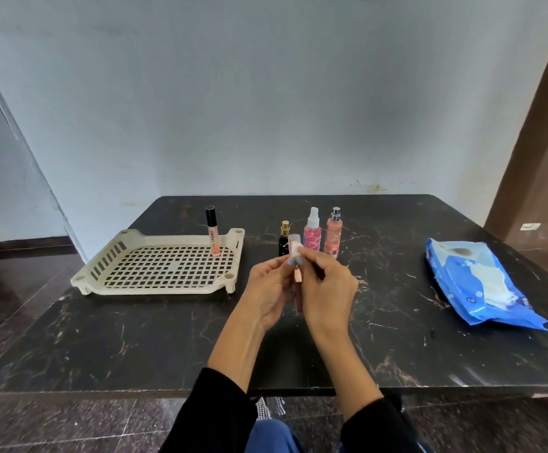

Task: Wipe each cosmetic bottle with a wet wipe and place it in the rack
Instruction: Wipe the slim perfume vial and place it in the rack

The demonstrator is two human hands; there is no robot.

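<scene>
- Bottle in hand (pixel 297 273): small, slim, clear cap at the far end, rose-gold band at mid-body. I hold it above the table's middle, just nearer me than the standing bottles.
- Left hand (pixel 271 289): fingers curled round the lower body of the bottle, thumb toward the cap end. It carries the weight.
- Right hand (pixel 326 287): fingertips pinching a small folded wet wipe (pixel 296 251) against the bottle's cap end.
- Handling, my guess: light, rigid, likely glass or hard plastic. Smooth wall plus a wet wipe means slippery. Best held round the mid-body, not by the cap, which might pull off.
- Rack (pixel 154 287): cream perforated tray, left of my hands on the dark marble-look table (pixel 135 348). One lip gloss tube (pixel 213 232) stands upright in its far right corner.
- Not yet wiped, by their place outside the rack: a black bottle with gold cap (pixel 284 238), a pink spray bottle (pixel 312 232) and a peach spray bottle (pixel 333 232), upright in a row just beyond my hands.
- Wipes pack (pixel 477 286): blue, lying flat, well apart at the right.
- Progress as judged: one item racked, one in hand, three to go.
- Risk: a narrow base on an open grid may tip; set it down squarely.
</scene>
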